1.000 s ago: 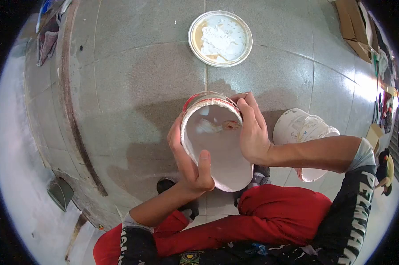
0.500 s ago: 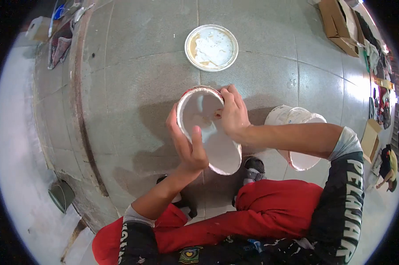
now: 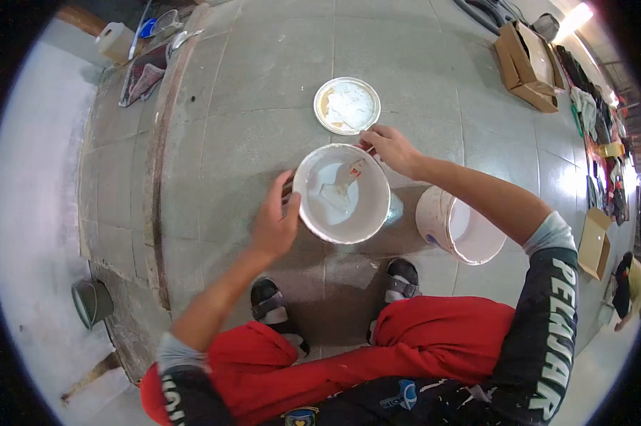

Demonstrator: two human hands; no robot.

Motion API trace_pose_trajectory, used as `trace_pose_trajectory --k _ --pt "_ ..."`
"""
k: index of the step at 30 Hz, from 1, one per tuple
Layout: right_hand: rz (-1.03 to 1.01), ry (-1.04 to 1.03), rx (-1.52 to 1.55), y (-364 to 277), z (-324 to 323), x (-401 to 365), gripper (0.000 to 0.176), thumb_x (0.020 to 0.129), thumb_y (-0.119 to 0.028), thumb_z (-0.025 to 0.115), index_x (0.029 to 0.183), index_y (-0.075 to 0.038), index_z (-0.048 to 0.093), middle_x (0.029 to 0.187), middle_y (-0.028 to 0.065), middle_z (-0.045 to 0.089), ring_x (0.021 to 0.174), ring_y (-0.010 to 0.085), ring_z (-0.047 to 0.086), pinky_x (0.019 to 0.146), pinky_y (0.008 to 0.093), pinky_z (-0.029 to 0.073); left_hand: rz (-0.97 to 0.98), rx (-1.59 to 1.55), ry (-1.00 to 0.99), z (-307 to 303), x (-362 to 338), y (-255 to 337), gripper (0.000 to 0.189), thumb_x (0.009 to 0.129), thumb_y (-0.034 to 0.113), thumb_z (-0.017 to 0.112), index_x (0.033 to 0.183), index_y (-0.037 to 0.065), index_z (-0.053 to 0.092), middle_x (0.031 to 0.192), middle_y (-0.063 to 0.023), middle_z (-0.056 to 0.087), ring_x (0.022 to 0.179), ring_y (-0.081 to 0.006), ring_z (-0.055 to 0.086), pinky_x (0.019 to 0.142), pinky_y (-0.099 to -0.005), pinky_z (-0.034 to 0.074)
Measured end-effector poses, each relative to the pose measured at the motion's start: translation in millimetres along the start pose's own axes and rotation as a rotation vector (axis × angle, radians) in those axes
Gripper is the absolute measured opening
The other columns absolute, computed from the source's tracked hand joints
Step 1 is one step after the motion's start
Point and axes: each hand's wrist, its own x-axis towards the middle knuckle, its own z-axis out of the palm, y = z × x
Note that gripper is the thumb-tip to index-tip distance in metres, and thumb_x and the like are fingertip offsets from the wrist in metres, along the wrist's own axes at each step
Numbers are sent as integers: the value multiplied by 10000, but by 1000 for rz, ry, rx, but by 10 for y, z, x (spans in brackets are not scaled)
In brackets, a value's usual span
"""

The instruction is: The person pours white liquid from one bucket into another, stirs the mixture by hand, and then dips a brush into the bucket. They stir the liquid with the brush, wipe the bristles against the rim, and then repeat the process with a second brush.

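Left hand (image 3: 274, 220) clamping left rim of paint bucket (image 3: 345, 240); right hand (image 3: 391, 149) pinching far rim. Risk: paint-slick rim slipping, white paint (image 3: 327, 209) slopping out.

The 2 arms reach forward and down, left hand (image 3: 274, 216) cupped sideways, right hand (image 3: 391, 149) farther out, fingers curled.

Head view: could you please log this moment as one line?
left hand: grips side of round white paint-coated bucket; right hand: at far rim; inside: paint-smeared tool; beyond: round metal lid
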Motion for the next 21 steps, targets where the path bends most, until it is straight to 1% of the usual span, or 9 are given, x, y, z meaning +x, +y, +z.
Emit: trace_pose_trajectory --k 2,4,6,10,12,14,15,17,21 --pt "-75 -15 -160 -147 -160 -192 310 971 -266 520 1049 11 635 1075 159 658 1001 237 613 887 393 484 44 358 -252 -424 -166 -77 404 1010 201 506 1369 16 497 1344 -217 570 1242 -337 563 1062 -420 423" --pt "-153 -28 -321 -242 -198 -339 275 965 -250 548 1028 3 635 1079 161 656 1029 247 607 902 396 486 9 608 -584 -935 -404 252 324 993 202 535 1249 7 572 1275 -243 592 1194 -382 577 1013 -441 459" --pt "-698 200 -753 -274 -122 -505 216 900 -193 655 1029 -21 633 1023 115 664 1033 249 590 895 424 480 -213 897 -904 -1215 -643 771 256 982 218 553 1091 0 631 1150 -236 616 1102 -410 589 955 -475 477" --pt "-845 161 -918 -446 184 -599 232 835 -166 695 1016 -23 663 1041 115 666 1089 281 572 916 445 483 -198 773 -955 -1228 -939 1241 241 971 229 571 997 3 651 1062 -218 625 1036 -419 592 910 -504 478" --pt "-956 -22 -1373 -420 361 -509 166 812 -166 692 933 -55 719 1015 74 679 1133 262 564 927 403 479 -74 837 -916 -991 -815 1427 256 958 248 591 916 1 646 998 -207 628 1003 -404 604 898 -501 475" --pt "-926 -125 -1505 -372 552 -438 164 820 -177 690 944 -85 744 1070 70 682 1140 260 566 937 399 469 336 1082 -685 -817 -693 1617 279 944 276 608 882 6 639 974 -195 637 980 -377 619 896 -482 472" --pt "-885 -250 -1631 -341 632 -412 168 828 -189 688 954 -115 770 1126 67 685 1147 259 568 947 395 459 347 1082 -684 -738 -596 1628 279 944 276 608 882 6 639 974 -195 637 980 -377 619 896 -482 472" --pt "-811 -226 -1747 -291 744 -367 177 833 -206 689 964 -128 777 1132 62 692 1153 259 566 949 388 452 602 876 -568 -619 -438 1603 294 938 301 620 890 11 636 967 -175 640 968 -354 627 897 -463 466" --pt "-639 -291 -1887 -316 817 -381 235 865 -255 676 1033 -130 782 1138 69 704 1158 266 562 961 401 439 404 964 -737 -631 -524 1524 302 930 320 632 933 19 636 967 -174 640 972 -353 628 890 -456 468"
